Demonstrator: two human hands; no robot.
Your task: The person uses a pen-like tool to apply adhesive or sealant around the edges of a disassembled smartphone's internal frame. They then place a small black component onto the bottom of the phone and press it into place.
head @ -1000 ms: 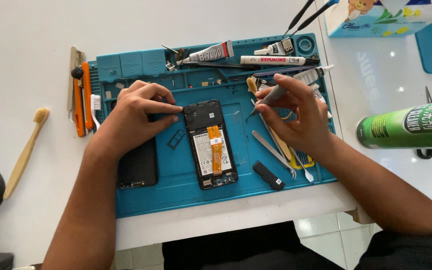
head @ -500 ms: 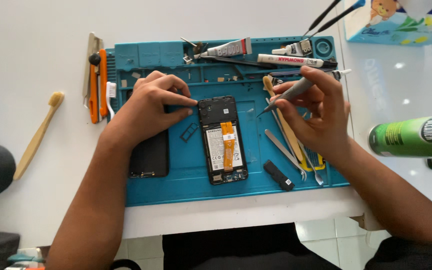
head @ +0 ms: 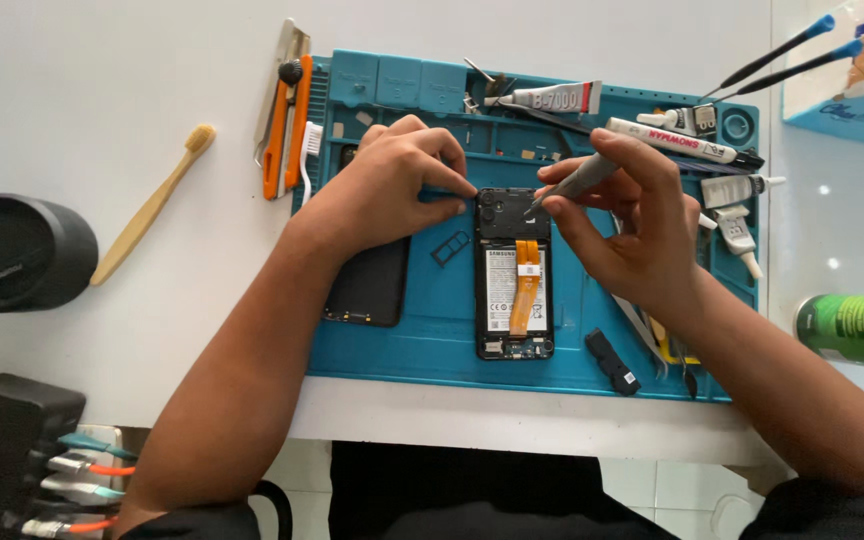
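While left hand fingers pinch one opened phone, right hand fingers grip one screwdriver, two glue tubes

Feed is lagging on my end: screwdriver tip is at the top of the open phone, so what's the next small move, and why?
Probably settle the tip straight down into the screw and turn. The right hand holds the screwdriver slanted, tip at the phone top cover, and the left hand fingers steady that corner. Whether the tip is seated is too small to tell.
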